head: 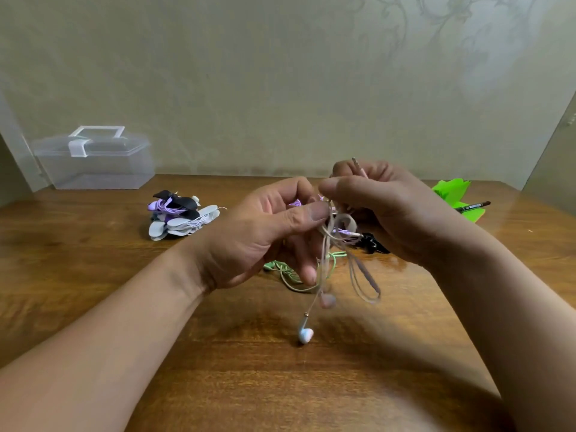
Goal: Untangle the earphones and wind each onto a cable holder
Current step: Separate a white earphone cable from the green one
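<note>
My left hand (265, 235) and my right hand (383, 210) meet above the middle of the table, both pinching a pale pink earphone cable (358, 275). Its loops hang blurred below my fingers. The jack plug (356, 163) sticks up above my right hand's fingers. One white earbud (305, 334) dangles just above or on the wood, and a second bud (327, 300) hangs higher. Under the hands lie green earphones (286, 271) and a black item (374, 243). A pile of grey and black cable holders with purple earphones (180, 218) lies to the left.
A clear plastic box (96, 160) with a handle stands at the back left against the wall. Green paper (458, 194) and a dark pen (472, 207) lie at the right rear. The wooden table (280, 385) stretches towards me.
</note>
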`<state>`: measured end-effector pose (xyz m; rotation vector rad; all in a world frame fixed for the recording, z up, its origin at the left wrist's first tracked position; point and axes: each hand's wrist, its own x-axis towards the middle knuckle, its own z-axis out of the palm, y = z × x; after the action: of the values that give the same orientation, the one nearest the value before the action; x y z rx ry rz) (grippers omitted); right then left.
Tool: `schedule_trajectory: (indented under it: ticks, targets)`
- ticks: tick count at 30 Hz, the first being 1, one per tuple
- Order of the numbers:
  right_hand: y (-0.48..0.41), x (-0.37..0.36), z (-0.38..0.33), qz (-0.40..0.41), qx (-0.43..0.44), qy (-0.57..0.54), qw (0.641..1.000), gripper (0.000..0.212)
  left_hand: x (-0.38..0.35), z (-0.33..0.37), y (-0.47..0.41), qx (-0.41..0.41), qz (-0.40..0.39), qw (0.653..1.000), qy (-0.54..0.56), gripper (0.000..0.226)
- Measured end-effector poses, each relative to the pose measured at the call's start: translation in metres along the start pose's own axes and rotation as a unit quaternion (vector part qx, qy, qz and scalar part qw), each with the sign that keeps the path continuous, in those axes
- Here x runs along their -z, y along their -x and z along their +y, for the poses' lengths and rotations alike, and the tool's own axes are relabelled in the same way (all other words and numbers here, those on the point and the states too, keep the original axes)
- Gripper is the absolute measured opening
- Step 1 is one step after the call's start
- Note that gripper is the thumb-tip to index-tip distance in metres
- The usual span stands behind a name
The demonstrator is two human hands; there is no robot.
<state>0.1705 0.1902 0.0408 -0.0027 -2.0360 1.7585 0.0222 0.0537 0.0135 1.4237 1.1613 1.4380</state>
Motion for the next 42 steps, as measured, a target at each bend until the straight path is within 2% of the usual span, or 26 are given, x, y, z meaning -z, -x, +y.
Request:
schedule_trajectory:
  ticks: [2,7,11,14,17,19,21,25,27,30,32,36,38,40,42]
  targets:
    - [-0.001,0.002,-0.001,0.025,0.009,-0.026,0.999,0.051,0.001,0.001,0.000,-0.012,0.030,0.999,0.009,0.021]
    - [-0.004,0.010,-0.001,0.063,0.067,-0.136,0.986,0.051,0.011,-0.002,-0.007,-0.048,0.100,0.990,0.085,0.017]
    - [-0.006,0.010,0.003,0.060,0.066,-0.152,0.984,0.037,0.011,0.000,-0.009,-0.040,0.130,0.974,0.182,0.022]
    - [-0.006,0.009,0.004,0.039,0.065,-0.156,0.985,0.039,0.009,0.001,-0.008,-0.003,0.156,0.966,0.205,0.026]
    - [-0.006,0.003,0.003,0.043,0.052,-0.134,0.989,0.039,0.009,-0.001,-0.008,-0.045,0.168,0.960,0.220,0.017]
    - [-0.006,0.004,0.005,0.051,0.046,-0.119,0.990,0.035,0.009,-0.001,-0.007,-0.055,0.154,0.966,0.202,0.014]
    - [-0.007,0.005,0.008,0.066,0.036,-0.042,0.996,0.033,0.007,0.000,-0.007,-0.056,0.146,0.973,0.170,0.011]
    - [-0.004,0.001,0.013,0.046,-0.007,0.119,0.992,0.042,0.001,0.002,-0.010,-0.078,0.204,0.972,0.080,0.005]
    - [-0.001,0.000,0.012,0.026,-0.031,0.183,0.982,0.035,0.003,0.001,-0.011,-0.092,0.220,0.971,0.034,0.003]
    - [-0.002,0.003,0.012,-0.009,-0.030,0.320,0.947,0.019,0.005,-0.003,-0.011,-0.101,0.238,0.965,-0.045,0.008]
    - [-0.002,0.005,0.012,-0.011,-0.030,0.352,0.935,0.026,0.007,-0.004,-0.011,-0.112,0.252,0.957,-0.094,0.017]
    - [-0.003,0.008,0.011,0.059,-0.019,0.329,0.942,0.040,0.013,-0.007,-0.011,-0.109,0.257,0.947,-0.158,0.030]
    - [-0.003,0.010,0.011,0.073,-0.022,0.225,0.971,0.038,0.014,-0.007,-0.010,-0.103,0.234,0.950,-0.177,0.034]
    - [-0.003,0.011,0.010,0.054,-0.018,0.111,0.992,0.034,0.013,-0.006,-0.008,-0.102,0.196,0.956,-0.192,0.038]
    - [-0.004,0.009,0.010,0.035,-0.015,0.090,0.995,0.037,0.009,-0.005,-0.007,-0.095,0.164,0.958,-0.213,0.037]
